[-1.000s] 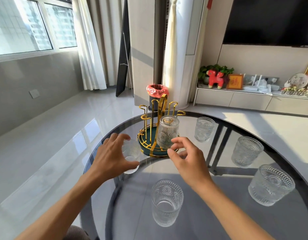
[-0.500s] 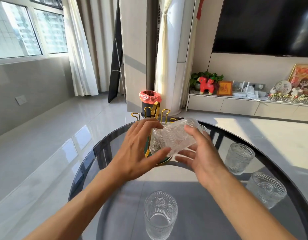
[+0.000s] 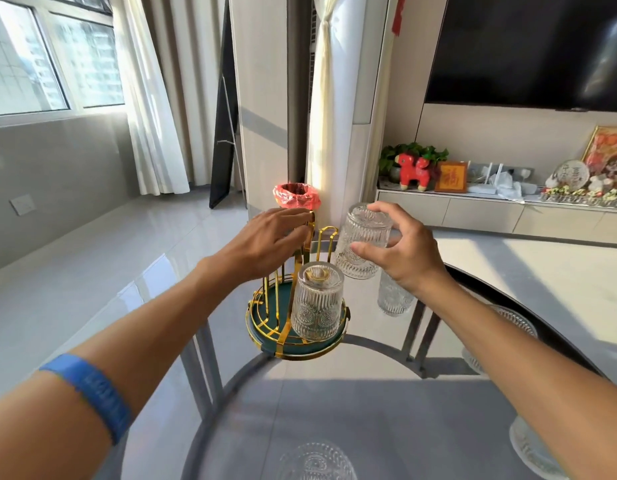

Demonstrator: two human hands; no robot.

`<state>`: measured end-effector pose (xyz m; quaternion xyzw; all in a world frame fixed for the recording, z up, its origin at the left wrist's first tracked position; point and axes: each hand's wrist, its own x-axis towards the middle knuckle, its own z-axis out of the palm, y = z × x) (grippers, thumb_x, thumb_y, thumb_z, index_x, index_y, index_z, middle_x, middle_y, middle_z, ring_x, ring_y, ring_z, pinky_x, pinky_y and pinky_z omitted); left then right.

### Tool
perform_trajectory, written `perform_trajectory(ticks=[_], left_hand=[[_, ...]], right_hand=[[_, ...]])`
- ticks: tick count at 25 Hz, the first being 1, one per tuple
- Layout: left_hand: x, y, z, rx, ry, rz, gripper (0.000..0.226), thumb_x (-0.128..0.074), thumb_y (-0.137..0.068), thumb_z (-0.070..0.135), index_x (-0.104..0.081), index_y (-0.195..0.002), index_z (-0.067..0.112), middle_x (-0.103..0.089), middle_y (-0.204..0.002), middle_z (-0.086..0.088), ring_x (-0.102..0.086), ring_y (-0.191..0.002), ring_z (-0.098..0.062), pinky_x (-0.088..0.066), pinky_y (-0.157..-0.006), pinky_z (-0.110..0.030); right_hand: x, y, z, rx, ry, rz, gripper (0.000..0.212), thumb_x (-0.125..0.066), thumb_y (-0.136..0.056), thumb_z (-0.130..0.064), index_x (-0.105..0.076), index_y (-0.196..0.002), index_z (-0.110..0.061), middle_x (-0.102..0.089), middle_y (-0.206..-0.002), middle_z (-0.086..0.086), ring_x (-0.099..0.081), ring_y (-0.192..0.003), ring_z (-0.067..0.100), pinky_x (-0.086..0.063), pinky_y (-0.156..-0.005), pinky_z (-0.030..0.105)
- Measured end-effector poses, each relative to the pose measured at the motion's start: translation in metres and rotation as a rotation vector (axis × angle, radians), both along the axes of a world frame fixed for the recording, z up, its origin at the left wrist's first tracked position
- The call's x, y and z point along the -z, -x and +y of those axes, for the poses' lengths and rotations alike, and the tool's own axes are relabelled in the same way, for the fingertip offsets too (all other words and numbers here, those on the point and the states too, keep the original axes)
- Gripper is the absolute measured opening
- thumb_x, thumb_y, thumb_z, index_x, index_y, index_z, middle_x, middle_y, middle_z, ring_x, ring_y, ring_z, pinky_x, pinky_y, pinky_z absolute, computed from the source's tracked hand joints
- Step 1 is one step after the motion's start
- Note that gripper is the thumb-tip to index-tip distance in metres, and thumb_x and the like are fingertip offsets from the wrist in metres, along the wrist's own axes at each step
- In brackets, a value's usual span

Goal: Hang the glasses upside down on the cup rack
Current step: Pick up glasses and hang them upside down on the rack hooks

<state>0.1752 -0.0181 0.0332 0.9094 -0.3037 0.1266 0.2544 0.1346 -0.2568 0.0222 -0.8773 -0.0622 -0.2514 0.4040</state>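
Ribbed clear glass (image 3: 364, 241) inverted in right hand (image 3: 402, 256), above gold-wire rack (image 3: 293, 299)

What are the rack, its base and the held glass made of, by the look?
Cup rack: thin wire prongs with a shiny gold finish, probably plated metal. Its round base: matt dark green tray with a gold rim; material unclear. Held glass in the right hand: clear and see-through with embossed ribs, looks like pressed glass, though clear plastic can't be excluded.

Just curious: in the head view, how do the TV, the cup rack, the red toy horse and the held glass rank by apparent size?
1. TV
2. Cup rack
3. Held glass and red toy horse look alike; the horse stands much farther away, so I won't rank them.
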Motion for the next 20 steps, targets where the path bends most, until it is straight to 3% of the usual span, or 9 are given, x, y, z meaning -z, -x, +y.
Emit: perform_trajectory(ticks=[4, 7, 10, 13, 15, 17, 19, 20], left_hand=[[0.011, -0.007, 0.004, 0.014, 0.033, -0.052, 0.054, -0.026, -0.100, 0.040, -0.051, -0.142, 0.016, -0.047, -0.151, -0.002, -0.042, -0.138, -0.015, -0.032, -0.113, -0.037], [0.011, -0.009, 0.004, 0.018, 0.047, -0.067, 0.053, -0.026, -0.100, 0.037, -0.052, -0.141, 0.017, -0.049, -0.150, -0.002, -0.043, -0.137, -0.015, -0.034, -0.113, -0.040], [0.012, -0.009, 0.005, 0.020, 0.057, -0.065, 0.054, -0.026, -0.098, 0.036, -0.050, -0.143, 0.017, -0.047, -0.151, -0.002, -0.042, -0.138, -0.016, -0.033, -0.114, -0.041], [0.014, -0.004, 0.001, 0.024, 0.065, -0.009, 0.056, -0.024, -0.099, 0.038, -0.044, -0.147, 0.016, -0.040, -0.156, -0.003, -0.035, -0.143, -0.015, -0.028, -0.119, -0.045], [0.015, 0.010, -0.001, -0.004, 0.100, 0.080, 0.055, -0.025, -0.102, 0.044, -0.033, -0.152, 0.023, -0.028, -0.161, 0.001, -0.021, -0.148, -0.011, -0.017, -0.122, -0.048], [0.026, 0.036, 0.004, -0.062, 0.321, 0.153, 0.053, -0.032, -0.102, 0.047, -0.029, -0.152, 0.029, -0.027, -0.162, 0.004, -0.022, -0.146, -0.006, -0.019, -0.120, -0.039], [0.049, 0.074, 0.016, -0.137, 0.640, 0.245, 0.051, -0.042, -0.100, 0.045, -0.036, -0.149, 0.031, -0.042, -0.153, 0.005, -0.043, -0.135, -0.004, -0.035, -0.108, -0.024], [0.063, 0.095, 0.022, -0.175, 0.748, 0.294, 0.048, -0.046, -0.099, 0.043, -0.043, -0.145, 0.031, -0.052, -0.143, 0.009, -0.052, -0.124, 0.005, -0.040, -0.098, -0.015]], right_hand=[[0.027, -0.011, 0.000, -0.071, 0.118, 0.087, 0.061, -0.079, -0.061, -0.049, -0.055, -0.117, -0.043, -0.068, -0.110, -0.004, -0.067, -0.088, 0.019, -0.056, -0.077, 0.038], [0.041, -0.013, 0.001, -0.049, 0.178, 0.099, 0.059, -0.078, -0.060, -0.052, -0.056, -0.114, -0.044, -0.064, -0.094, -0.013, -0.062, -0.071, 0.012, -0.047, -0.064, 0.027], [0.051, -0.016, -0.002, -0.077, 0.152, 0.153, 0.059, -0.075, -0.059, -0.054, -0.053, -0.113, -0.044, -0.067, -0.083, -0.008, -0.060, -0.056, 0.017, -0.048, -0.054, 0.032], [0.057, -0.015, -0.003, -0.101, 0.096, 0.230, 0.061, -0.077, -0.068, -0.049, -0.049, -0.122, -0.047, -0.070, -0.112, 0.003, -0.067, -0.078, 0.024, -0.054, -0.066, 0.037], [0.053, -0.004, 0.000, -0.088, 0.114, 0.247, 0.070, -0.076, -0.075, -0.045, -0.042, -0.136, -0.045, -0.053, -0.141, 0.003, -0.060, -0.111, 0.025, -0.050, -0.087, 0.039], [0.047, 0.023, 0.005, -0.028, 0.067, 0.171, 0.069, -0.073, -0.080, -0.038, -0.040, -0.141, -0.034, -0.047, -0.146, 0.001, -0.053, -0.122, 0.024, -0.046, -0.097, 0.042], [0.050, 0.069, 0.013, 0.046, -0.048, 0.028, 0.051, -0.067, -0.083, -0.037, -0.049, -0.131, -0.028, -0.057, -0.132, -0.002, -0.062, -0.106, 0.018, -0.053, -0.083, 0.038], [0.055, 0.095, 0.018, 0.009, -0.093, -0.001, 0.044, -0.064, -0.082, -0.040, -0.053, -0.123, -0.030, -0.062, -0.123, -0.006, -0.065, -0.096, 0.012, -0.054, -0.075, 0.033]])
